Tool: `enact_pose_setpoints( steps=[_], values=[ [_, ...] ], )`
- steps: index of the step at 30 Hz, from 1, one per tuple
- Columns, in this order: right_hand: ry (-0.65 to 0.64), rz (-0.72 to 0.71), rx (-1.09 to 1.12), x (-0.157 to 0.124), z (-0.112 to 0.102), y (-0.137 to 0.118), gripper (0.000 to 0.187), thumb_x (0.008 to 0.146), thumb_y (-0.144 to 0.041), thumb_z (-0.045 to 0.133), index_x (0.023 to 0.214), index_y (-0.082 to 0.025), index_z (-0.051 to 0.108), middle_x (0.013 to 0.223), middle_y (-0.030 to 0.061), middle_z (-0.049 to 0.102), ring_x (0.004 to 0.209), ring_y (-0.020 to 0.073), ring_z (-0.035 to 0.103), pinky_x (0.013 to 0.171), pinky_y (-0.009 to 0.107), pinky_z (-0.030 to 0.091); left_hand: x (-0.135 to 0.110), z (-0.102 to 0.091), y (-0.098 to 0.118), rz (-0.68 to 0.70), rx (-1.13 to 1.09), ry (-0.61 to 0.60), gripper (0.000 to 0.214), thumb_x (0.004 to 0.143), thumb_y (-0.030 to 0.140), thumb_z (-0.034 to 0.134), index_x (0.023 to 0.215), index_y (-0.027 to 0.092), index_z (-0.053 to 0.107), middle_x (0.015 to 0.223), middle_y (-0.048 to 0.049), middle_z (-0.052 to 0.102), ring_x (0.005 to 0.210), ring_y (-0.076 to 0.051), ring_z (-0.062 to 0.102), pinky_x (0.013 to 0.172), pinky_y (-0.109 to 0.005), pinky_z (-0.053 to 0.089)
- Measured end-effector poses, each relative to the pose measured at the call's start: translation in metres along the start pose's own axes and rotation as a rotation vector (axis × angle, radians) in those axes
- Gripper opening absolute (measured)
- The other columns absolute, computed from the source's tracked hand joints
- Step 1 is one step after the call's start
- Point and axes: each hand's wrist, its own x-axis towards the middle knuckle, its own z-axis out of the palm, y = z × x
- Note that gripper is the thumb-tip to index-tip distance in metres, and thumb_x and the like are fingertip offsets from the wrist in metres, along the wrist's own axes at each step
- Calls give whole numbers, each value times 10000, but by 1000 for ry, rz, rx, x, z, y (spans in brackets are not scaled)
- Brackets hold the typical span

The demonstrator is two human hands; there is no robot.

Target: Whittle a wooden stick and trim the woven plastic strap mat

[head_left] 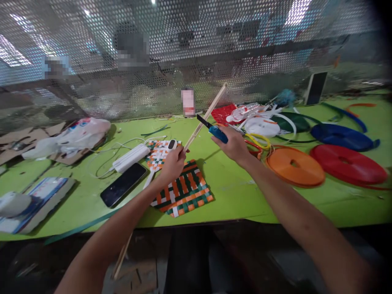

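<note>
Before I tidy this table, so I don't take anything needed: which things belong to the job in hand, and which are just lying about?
In the job:
wooden stick, in the left hand
blue cutter, in the right hand
perhaps the orange-and-green woven panel and orange coil

Seemingly just lying about:
phone beside the left forearm
plastic bag

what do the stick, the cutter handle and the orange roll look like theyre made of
Stick: likely bamboo or wood, matte, going by its pale tan colour. Cutter handle: probably plastic, smooth-looking, from its even blue colour. Orange roll: seemingly plastic strap, slightly glossy, judging by its sheen.
</note>
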Motion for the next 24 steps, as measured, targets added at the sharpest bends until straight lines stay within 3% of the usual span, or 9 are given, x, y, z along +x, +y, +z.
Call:
enact_pose_setpoints(
  steps=[9, 24],
  values=[
    [-44, -59, 8, -3, 7, 1, 504, 987, -577, 584, 1356, -246, 674, 1298, 141, 706, 1182, 374, 661, 994, 550, 531, 2, 2, -6, -16, -114, -18, 333, 1015, 374, 433, 1012, 153, 682, 714, -9, 534, 578, -124, 428, 525, -257, 312],
    [-96, -91, 17, -3, 9, 2, 507, 978, -585, 603, 1314, -219, 704, 1263, 147, 724, 1140, 362, 679, 977, 523, 535, 3, 3, -6, -5, -58, -18, 332, 1017, 362, 442, 1001, 150, 697, 730, -24, 593, 590, -128, 472, 552, -269, 338]
  ],
)
